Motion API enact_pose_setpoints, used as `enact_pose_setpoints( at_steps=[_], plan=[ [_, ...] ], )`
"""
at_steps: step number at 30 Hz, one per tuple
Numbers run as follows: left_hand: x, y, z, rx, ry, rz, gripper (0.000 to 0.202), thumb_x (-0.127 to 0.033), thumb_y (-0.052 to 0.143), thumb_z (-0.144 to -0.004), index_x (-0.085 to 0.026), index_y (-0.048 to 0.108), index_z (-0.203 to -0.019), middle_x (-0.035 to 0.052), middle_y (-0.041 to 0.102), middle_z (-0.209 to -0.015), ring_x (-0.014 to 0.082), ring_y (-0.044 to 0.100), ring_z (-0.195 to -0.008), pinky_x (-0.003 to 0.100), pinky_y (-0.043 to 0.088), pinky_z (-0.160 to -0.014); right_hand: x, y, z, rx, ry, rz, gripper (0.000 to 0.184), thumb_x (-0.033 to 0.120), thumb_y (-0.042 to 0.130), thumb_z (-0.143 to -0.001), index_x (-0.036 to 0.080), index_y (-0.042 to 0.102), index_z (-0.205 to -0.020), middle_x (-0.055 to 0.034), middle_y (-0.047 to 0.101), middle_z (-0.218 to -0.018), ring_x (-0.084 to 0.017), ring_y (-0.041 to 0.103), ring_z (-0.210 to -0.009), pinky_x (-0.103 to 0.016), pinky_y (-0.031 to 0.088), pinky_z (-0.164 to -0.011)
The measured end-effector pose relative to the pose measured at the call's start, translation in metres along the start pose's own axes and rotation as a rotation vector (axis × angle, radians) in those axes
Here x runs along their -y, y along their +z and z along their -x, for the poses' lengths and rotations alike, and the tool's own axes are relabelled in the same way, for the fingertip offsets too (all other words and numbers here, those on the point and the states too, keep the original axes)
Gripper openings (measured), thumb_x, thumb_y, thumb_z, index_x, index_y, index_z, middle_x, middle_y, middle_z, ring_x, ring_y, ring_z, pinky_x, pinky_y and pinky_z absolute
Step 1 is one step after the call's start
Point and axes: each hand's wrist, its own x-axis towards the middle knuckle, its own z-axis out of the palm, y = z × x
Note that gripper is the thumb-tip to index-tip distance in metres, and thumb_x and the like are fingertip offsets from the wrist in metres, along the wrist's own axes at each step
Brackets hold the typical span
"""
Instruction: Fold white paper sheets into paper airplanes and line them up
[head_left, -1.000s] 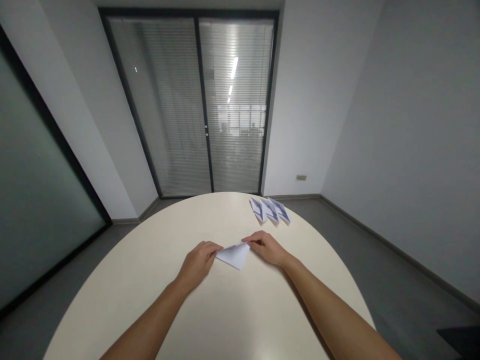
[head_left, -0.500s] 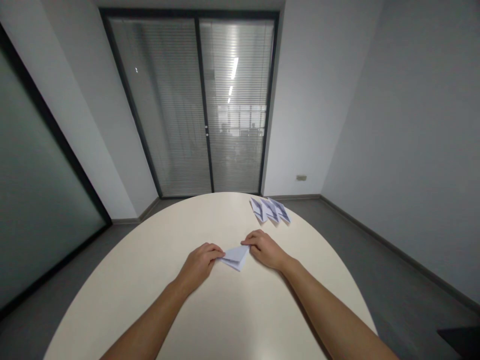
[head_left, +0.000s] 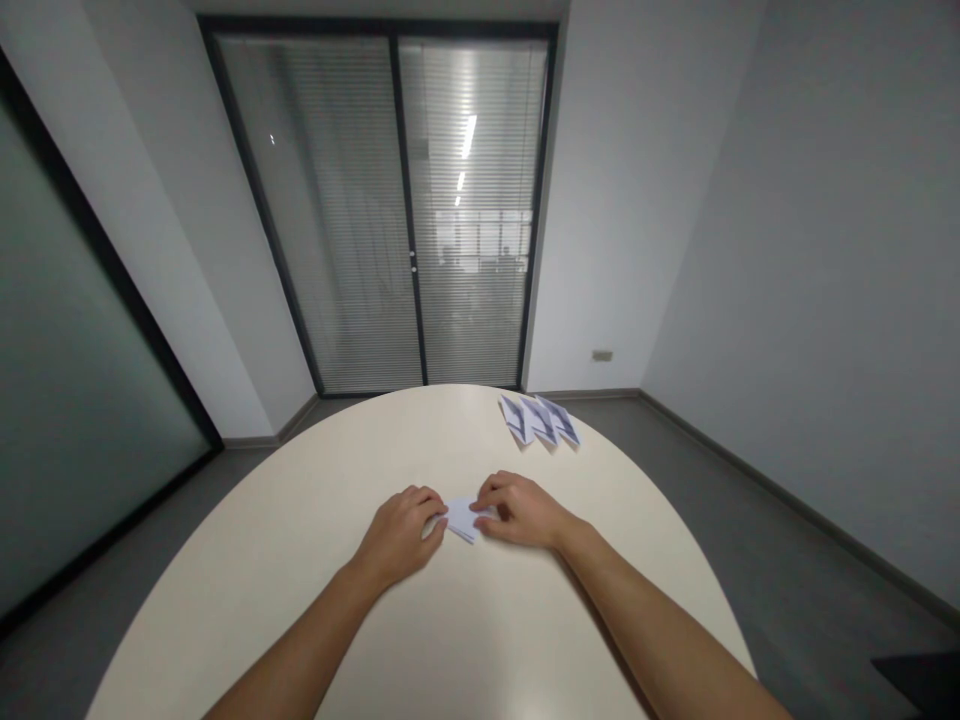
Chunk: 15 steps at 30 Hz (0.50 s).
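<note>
A small folded sheet of white paper (head_left: pixel 461 517) lies on the pale round table (head_left: pixel 420 630) between my hands. My left hand (head_left: pixel 405 530) pinches its left end, thumb at the near side and fingers on top. At the right end, the thumb and fingers of my right hand (head_left: pixel 517 508) close on the paper and hide part of it. Several layers show along its near edge. Further off, near the table's far right edge, three folded paper pieces (head_left: pixel 540 422) lie side by side, partly overlapping.
Beyond the table stands a glass door with blinds (head_left: pixel 375 220) in a dark frame. A frosted glass panel (head_left: pixel 82 380) is at the left, and a white wall (head_left: pixel 810 300) at the right. A dark object (head_left: pixel 919 680) shows at the lower right.
My right hand has moved slightly left and nearer, from the paper's far right corner onto its right part. The visible paper looks smaller, and my left thumb now shows at its near side.
</note>
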Motion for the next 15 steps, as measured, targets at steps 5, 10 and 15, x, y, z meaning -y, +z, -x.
enact_pose_setpoints(
  at_steps=[5,10,15],
  plan=[
    [-0.011,-0.001,-0.003,0.029,-0.043,-0.08,0.015,-0.032,0.062,-0.091,-0.023,0.071,-0.098,0.0056,0.068,-0.096,0.0227,0.061,-0.092,0.037,0.049,-0.084,-0.001,0.004,0.0,0.005,0.024,0.005,0.032,0.034,0.071,-0.082,0.023,0.074,-0.111,-0.0069,0.069,-0.102,-0.022,0.062,-0.097,-0.032,0.047,-0.088],
    [-0.011,0.004,-0.004,0.03,-0.024,-0.034,0.018,-0.027,0.06,-0.092,-0.025,0.072,-0.106,0.0055,0.068,-0.103,0.0211,0.061,-0.099,0.035,0.051,-0.089,0.002,0.006,-0.002,-0.013,0.017,0.022,0.037,0.034,0.072,-0.079,0.02,0.07,-0.113,-0.0082,0.068,-0.104,-0.025,0.059,-0.101,-0.036,0.044,-0.092],
    [-0.008,0.011,-0.005,0.02,0.02,0.042,0.025,-0.021,0.055,-0.094,-0.026,0.072,-0.112,0.0047,0.069,-0.118,0.0198,0.061,-0.11,0.036,0.051,-0.098,0.005,0.009,-0.003,-0.018,0.01,0.046,0.045,0.033,0.068,-0.082,0.021,0.064,-0.125,-0.0084,0.067,-0.107,-0.025,0.058,-0.1,-0.038,0.043,-0.091]
  ],
)
